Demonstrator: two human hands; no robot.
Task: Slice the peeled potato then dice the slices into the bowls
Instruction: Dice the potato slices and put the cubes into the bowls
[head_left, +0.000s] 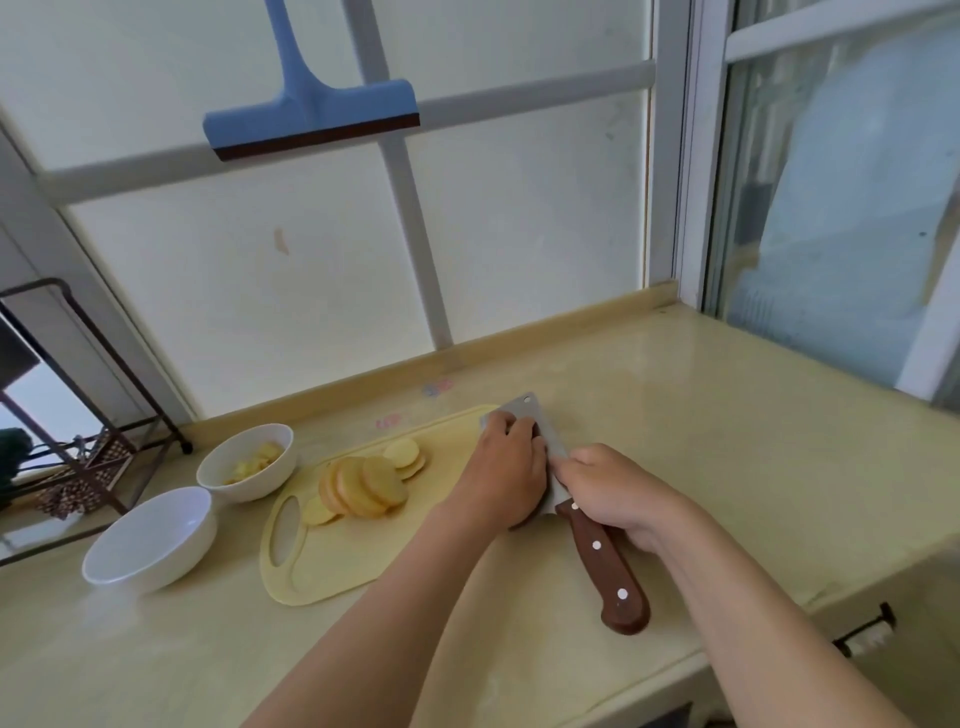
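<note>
A pale yellow cutting board (358, 556) lies on the counter with several round potato slices (363, 483) stacked at its left middle. My right hand (618, 493) grips a cleaver (524, 415) by its brown wooden handle (608, 571), the blade standing on the board's right end. Curled against the blade's left face, my left hand (511, 473) covers whatever lies under it. The far white bowl (249, 462) holds diced potato. A near white bowl (150, 540) looks empty.
A dark metal rack (78, 415) stands at the far left of the beige counter (727, 441). A blue squeegee (311, 119) hangs on the frosted window behind. The counter's front edge runs at the lower right.
</note>
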